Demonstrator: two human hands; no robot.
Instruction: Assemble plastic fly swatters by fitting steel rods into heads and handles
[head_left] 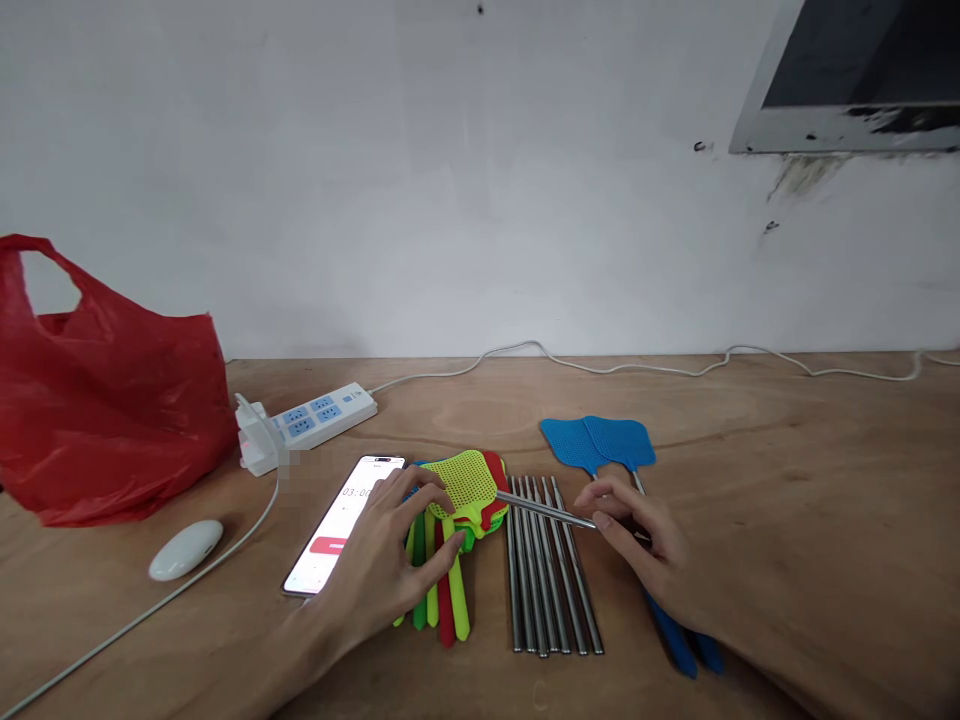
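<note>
My right hand (646,540) pinches one end of a metal rod (546,509) between thumb and fingers. The rod lies slanted above the tops of several similar metal rods (553,600) laid side by side. Its far end reaches the edge of a yellow-green fly swatter head (466,478); whether they are joined I cannot tell. Fingers spread, my left hand (394,545) rests over the stacked swatter heads and partly hides them. Below it, loose coloured handles (445,605) point toward me. Two blue fly swatters (621,440) lie partly behind my right hand.
A lit phone (322,545) lies left of my left hand. Farther left are a white mouse-like object (186,550), a power strip (322,412) with a plugged-in adapter, and a red plastic bag (112,400). A white cable (630,368) runs along the wall.
</note>
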